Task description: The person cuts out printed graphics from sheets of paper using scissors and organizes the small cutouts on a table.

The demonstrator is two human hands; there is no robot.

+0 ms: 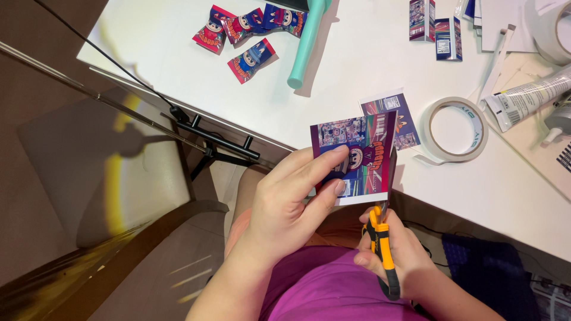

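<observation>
right hand [397, 257]: wrapped around the orange-and-black scissors [380, 246], fingers clamped on the handles; the blades point up into the bottom edge of the sheet and are mostly hidden behind it.
left hand [291, 202]: holds the printed paper sheet [363, 157] upright over the lap, just off the desk edge, thumb and fingers pinched on its left side.
risk, fingers: the left thumb sits near the cutting line, so a push of the blades that runs too far could nick it.
risk, cut: the sheet is held on one side only, so it may bend or twist between the blades and the cut could wander into the printed picture.
risk, drop: any trimmed strip would likely fall into the lap or to the floor, as the sheet hangs clear of the desk [333, 77].
count, near: one pair of scissors, one sheet in hand.
count, middle: one printed cut-out [399, 116] flat on the desk, one tape roll [454, 129] beside it.
count, far: four small printed packets [247, 32], one teal handle [306, 44], two small printed boxes [435, 27], one glue tube [526, 98], a second tape roll [556, 32] at the corner.
</observation>
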